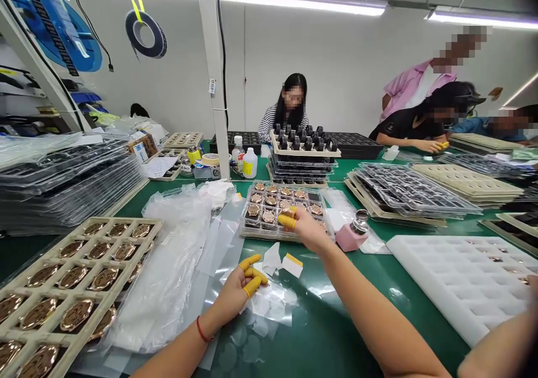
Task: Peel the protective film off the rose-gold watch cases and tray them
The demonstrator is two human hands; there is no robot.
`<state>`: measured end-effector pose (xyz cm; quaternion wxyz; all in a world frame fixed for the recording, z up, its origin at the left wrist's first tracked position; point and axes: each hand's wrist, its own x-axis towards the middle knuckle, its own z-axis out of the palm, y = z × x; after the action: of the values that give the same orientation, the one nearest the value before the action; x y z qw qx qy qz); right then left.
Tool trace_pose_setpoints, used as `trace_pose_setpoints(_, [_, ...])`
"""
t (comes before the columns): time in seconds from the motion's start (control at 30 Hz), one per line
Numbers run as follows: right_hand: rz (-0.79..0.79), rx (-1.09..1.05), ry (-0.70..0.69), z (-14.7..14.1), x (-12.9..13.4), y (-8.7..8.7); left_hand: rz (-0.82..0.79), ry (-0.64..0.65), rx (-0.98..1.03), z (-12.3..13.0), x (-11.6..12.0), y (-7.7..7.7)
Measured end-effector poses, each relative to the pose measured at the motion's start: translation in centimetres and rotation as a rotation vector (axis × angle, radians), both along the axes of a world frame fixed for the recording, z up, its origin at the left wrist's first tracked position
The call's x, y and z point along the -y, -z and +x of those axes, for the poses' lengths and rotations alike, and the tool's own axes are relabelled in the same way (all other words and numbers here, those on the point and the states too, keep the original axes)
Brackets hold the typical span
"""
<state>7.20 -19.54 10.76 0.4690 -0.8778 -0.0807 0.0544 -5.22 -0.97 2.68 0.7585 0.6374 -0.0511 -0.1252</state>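
My right hand (pixel 309 229), with yellow finger cots, reaches over a clear plastic tray (pixel 247 234) of rose-gold watch cases (pixel 269 216). Its fingertips are closed together just above the cases; what they pinch, if anything, is hidden. Lower and to the left, my left hand (pixel 235 291) hovers palm inward with its cotted fingers apart and nothing visible between them. Beside it lie scraps of white paper (pixel 272 259) and a small white-and-yellow pad (pixel 292 265). Clear film pieces (pixel 275 310) are scattered under and around that hand on the green table (pixel 336 333).
A beige tray of watch cases (pixel 79 249) and plastic bags (pixel 168 266) lie left. A pink pump bottle (pixel 353 232) and white foam tray (pixel 449 277) stand right. Stacked trays (pixel 412 190), a metal post (pixel 214 75) and co-workers are farther back; another arm (pixel 504 339) enters lower right.
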Motion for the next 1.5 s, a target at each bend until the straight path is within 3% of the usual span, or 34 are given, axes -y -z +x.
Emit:
trace_pose_setpoints(0.03, [0.168, -0.138, -0.187, -2.1, -0.8, 1.1, -0.016, 0.014, 0.015, -0.2, 0.0, -0.2])
trace_pose_setpoints(0.1, [0.394, -0.373, -0.368, -5.5, -2.0, 3.2, -0.032, 0.067, 0.026, -0.4, 0.0, -0.4])
trace_pose_setpoints(0.17, [0.509, -0.527, -0.427, -7.7, -2.5, 4.8, -0.043, 0.148, 0.013, -0.7, 0.0, -0.3])
trace_pose_setpoints(0.23, [0.529, -0.610, -0.431, -8.6, -2.6, 5.6, -0.050, 0.215, -0.027, -0.8, 0.0, -0.1])
trace_pose_setpoints(0.33, [0.502, -0.677, -0.479, -8.3, -2.3, 5.8, -0.085, 0.262, -0.120, -0.8, 0.1, -0.1])
trace_pose_setpoints(0.4, [0.429, -0.566, -0.423, -7.3, -1.9, 6.0, -0.124, 0.246, -0.140, -0.8, 0.2, -0.3])
trace_pose_setpoints(0.47, [0.253, -0.262, -0.248, -6.1, -1.3, 6.4, -0.153, 0.198, -0.141, -0.7, 0.2, -0.6])
trace_pose_setpoints(0.53, [-0.021, 0.080, -0.128, -4.8, -0.8, 7.1, -0.157, 0.148, -0.163, -0.6, 0.2, -0.7])
trace_pose_setpoints(0.63, [-0.299, 0.252, -0.190, -4.0, -0.5, 7.7, -0.122, 0.109, -0.156, -0.4, 0.1, -0.5])
trace_pose_setpoints(0.73, [-0.218, 0.254, -0.296, -5.1, -0.7, 7.1, -0.045, 0.071, -0.101, -0.3, 0.0, -0.3])
trace_pose_setpoints(0.83, [-0.087, 0.403, -0.504, -7.2, -1.4, 6.0, 0.032, 0.059, -0.055, -0.4, 0.0, -0.5])
trace_pose_setpoints(0.9, [-0.093, 0.488, -0.608, -8.0, -1.8, 5.8, 0.082, 0.069, -0.028, -0.5, 0.0, -0.6])
trace_pose_setpoints(1.03, [-0.089, 0.534, -0.503, -8.2, -2.2, 6.1, 0.053, 0.021, -0.033, -0.7, -0.2, -0.6])
trace_pose_setpoints(1.2, [-0.091, 0.572, -0.586, -8.5, -2.6, 6.8, 0.161, 0.003, 0.024, -0.5, -0.2, -0.4])
trace_pose_setpoints(1.27, [-0.078, 0.528, -0.462, -8.0, -2.3, 7.0, 0.128, -0.036, 0.009, -0.4, -0.2, -0.3])
trace_pose_setpoints(1.33, [-0.029, 0.409, -0.300, -7.1, -1.5, 6.9, 0.052, -0.112, -0.009, -0.1, -0.2, -0.1])
trace_pose_setpoints(1.4, [0.002, 0.224, -0.226, -6.4, -0.6, 6.7, -0.006, -0.170, -0.005, 0.1, -0.3, -0.1])
trace_pose_setpoints(1.5, [0.025, -0.086, -0.356, -6.3, 0.3, 6.2, -0.050, -0.201, 0.006, 0.4, -0.5, -0.3])
